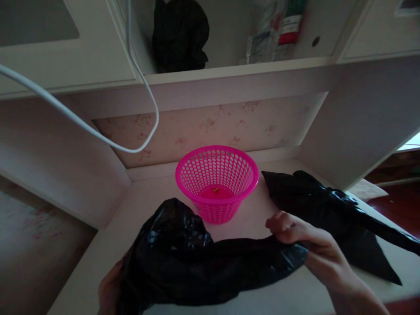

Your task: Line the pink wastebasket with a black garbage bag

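A black plastic bag stretches across the front of the view, held up between both my hands. My right hand pinches its right end, with the fingers curled closed on the plastic. At the bag's left end is my left hand, mostly covered by the crumpled plastic; it grips the bag there, though its fingers hardly show. Just beyond the bag a pink perforated plastic basket stands upright on the white surface. A small yellowish bit lies on the basket's bottom.
Another black plastic bag lies on the surface at right. Above, a shelf carries a black bundle and a red and green package. A white cable hangs in a loop at upper left. Side panels flank the surface.
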Motion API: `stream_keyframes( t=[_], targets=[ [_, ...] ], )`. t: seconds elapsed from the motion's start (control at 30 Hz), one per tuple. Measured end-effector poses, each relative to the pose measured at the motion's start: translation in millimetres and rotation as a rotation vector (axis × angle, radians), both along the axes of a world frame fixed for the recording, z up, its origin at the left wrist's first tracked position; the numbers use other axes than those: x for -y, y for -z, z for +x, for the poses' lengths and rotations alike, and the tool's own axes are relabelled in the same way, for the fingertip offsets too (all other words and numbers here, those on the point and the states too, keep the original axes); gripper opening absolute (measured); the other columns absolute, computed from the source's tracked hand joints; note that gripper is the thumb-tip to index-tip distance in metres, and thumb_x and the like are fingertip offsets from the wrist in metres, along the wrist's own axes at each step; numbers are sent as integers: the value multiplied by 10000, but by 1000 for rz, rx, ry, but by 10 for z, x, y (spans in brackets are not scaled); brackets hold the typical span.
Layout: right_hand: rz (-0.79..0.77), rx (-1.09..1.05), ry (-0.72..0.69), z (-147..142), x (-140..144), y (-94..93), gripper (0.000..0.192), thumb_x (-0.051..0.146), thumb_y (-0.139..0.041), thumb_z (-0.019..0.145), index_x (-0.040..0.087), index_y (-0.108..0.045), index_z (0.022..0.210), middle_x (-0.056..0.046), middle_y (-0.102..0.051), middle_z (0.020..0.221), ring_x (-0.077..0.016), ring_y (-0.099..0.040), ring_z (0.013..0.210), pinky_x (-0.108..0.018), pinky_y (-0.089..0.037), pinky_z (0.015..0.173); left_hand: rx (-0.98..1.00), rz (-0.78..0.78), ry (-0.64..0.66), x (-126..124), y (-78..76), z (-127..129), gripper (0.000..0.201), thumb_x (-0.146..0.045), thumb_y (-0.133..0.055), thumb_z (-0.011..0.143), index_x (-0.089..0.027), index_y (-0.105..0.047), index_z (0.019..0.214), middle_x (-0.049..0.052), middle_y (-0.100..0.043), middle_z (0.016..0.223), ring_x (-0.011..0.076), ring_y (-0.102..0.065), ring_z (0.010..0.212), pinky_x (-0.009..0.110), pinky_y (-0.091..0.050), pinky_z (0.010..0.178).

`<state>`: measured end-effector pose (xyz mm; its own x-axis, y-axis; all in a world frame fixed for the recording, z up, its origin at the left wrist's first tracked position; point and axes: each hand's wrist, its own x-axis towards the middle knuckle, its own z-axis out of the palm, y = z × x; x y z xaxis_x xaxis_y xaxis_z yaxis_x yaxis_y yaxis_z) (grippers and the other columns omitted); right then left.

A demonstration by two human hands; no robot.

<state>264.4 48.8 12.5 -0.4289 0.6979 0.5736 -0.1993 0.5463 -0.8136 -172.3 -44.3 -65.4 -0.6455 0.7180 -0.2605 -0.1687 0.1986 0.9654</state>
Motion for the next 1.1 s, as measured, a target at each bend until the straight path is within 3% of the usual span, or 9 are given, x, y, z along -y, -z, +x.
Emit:
stream_keyframes(
  t=[0.13, 0.27, 0.33, 0.43, 0.6, 0.77, 0.93, 1.03, 1.1],
  targets=[
    [-52, 88, 13, -28, 97, 46, 224, 387, -615, 1034, 344, -781, 1178, -113, -703, 1052, -278, -683, 1064, -476, -565, 1040, -119, 40, 180, -81, 86, 61, 540, -581, -908, 550, -250, -832, 970, 89, -792, 1245, 416, -662, 1269, 534, -528, 1133],
    [-130, 304, -157, -190, 184, 119, 334, 215, -590, 1021, 363, -739, 1280, -103, -704, 1192, -259, -683, 1146, -416, -568, 1024, -527, 152, 246, 102, 111, 64, 486, -680, -702, 844, -307, -833, 1127, 63, -638, 1503, 343, -510, 1471, 509, -295, 1300],
    [-154, 428, -286, -262, 209, 146, 449, 106, -570, 968, 340, -739, 1311, -106, -671, 1304, -249, -668, 1221, -399, -559, 1059, -576, 122, 241, 240, 94, 39, 541, -709, -538, 948, -299, -834, 1141, 86, -663, 1434, 321, -579, 1400, 476, -388, 1255],
    [-186, 573, -367, -344, 229, 191, 610, 22, -574, 873, 321, -713, 1387, -110, -587, 1502, -263, -623, 1360, -399, -530, 1135, -656, 111, 402, 371, 4, 56, 750, -836, -391, 927, -291, -836, 1186, 118, -722, 1326, 336, -671, 1286, 434, -567, 1095],
    [-206, 685, -426, -417, 203, 214, 918, -72, -499, 709, 363, -617, 1509, -65, -439, 1678, -287, -523, 1494, -422, -482, 1200, -919, 13, 524, 354, -217, 368, 522, -576, -695, 920, -380, -680, 1404, 74, -691, 1396, 288, -708, 1224, 414, -621, 1021],
    [-180, 761, -418, -414, 151, 263, 1016, -75, -468, 612, 374, -612, 1513, -44, -516, 1624, -261, -568, 1455, -380, -484, 1189, -886, 133, 611, 266, -168, 539, 451, -392, -623, 996, -398, -605, 1447, 78, -685, 1373, 213, -764, 1051, 294, -673, 827],
    [-236, 896, -607, -267, 81, 501, 970, 326, -961, 603, 341, -618, 1510, -143, -443, 1659, -415, -596, 1391, -460, -513, 1140, -951, 107, 554, 165, -27, 611, 366, -434, -606, 998, -307, -695, 1329, 110, -720, 1341, 258, -767, 1135, 384, -667, 931],
    [-324, 724, -734, -200, -38, 626, 863, 599, -917, 687, 281, -680, 1454, -151, -452, 1656, -380, -542, 1461, -478, -443, 1206, -995, 55, 565, 131, 87, 695, 400, -470, -568, 1013, -247, -696, 1319, 136, -737, 1343, 291, -729, 1244, 461, -618, 1038],
    [-389, 591, -598, -259, -95, 708, 726, 658, -806, 819, 220, -716, 1391, -171, -576, 1554, -342, -595, 1413, -487, -472, 1181, -1006, 47, 574, 122, 186, 743, 450, -468, -568, 1009, -208, -660, 1364, 159, -734, 1360, 301, -723, 1258, 466, -622, 1030]
  ],
)
